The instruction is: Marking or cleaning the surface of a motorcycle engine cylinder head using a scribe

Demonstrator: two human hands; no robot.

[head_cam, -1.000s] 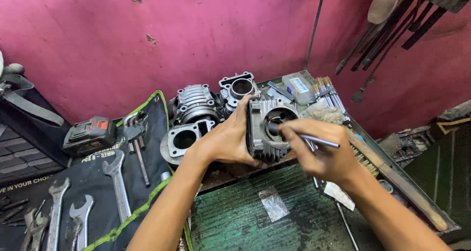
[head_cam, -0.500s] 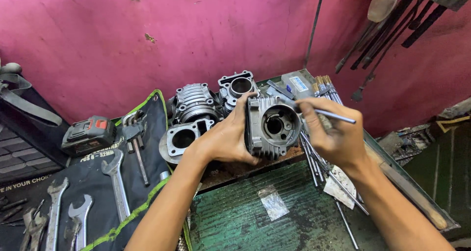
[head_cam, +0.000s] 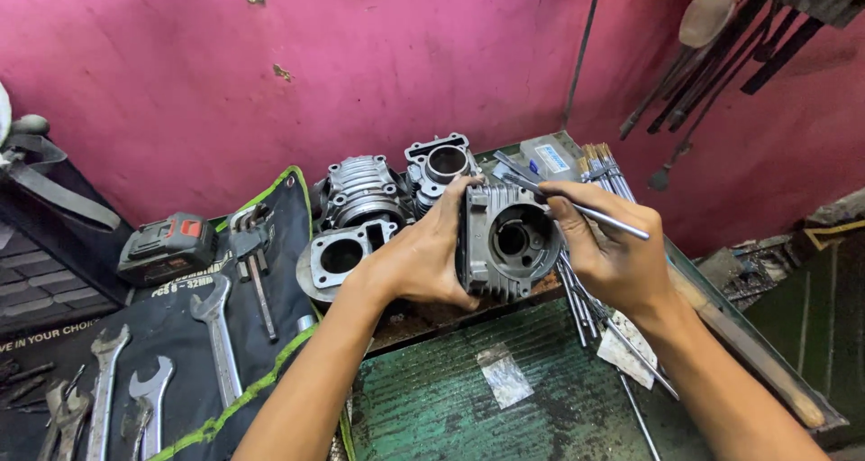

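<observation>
My left hand (head_cam: 422, 261) grips a grey finned engine cylinder (head_cam: 505, 240) from its left side, holding it upright over the bench with the round bore facing me. My right hand (head_cam: 608, 254) holds a thin steel rod (head_cam: 577, 206) between thumb and fingers, laid across the cylinder's upper right corner; its far tip points up-left past the top edge. The fingers of the right hand rest against the cylinder's right side.
Three more engine cylinders (head_cam: 360, 213) stand behind against the pink wall. A dark tool roll (head_cam: 180, 335) with several spanners lies at left, beside a power tool battery (head_cam: 167, 245). Loose steel rods (head_cam: 586, 303) and a small plastic bag (head_cam: 505, 375) lie on the green bench (head_cam: 432, 407).
My right hand has lifted from the front of the bore to the cylinder's upper right, carrying the rod with it. The left hand keeps its grip, and the cylinder has turned slightly.
</observation>
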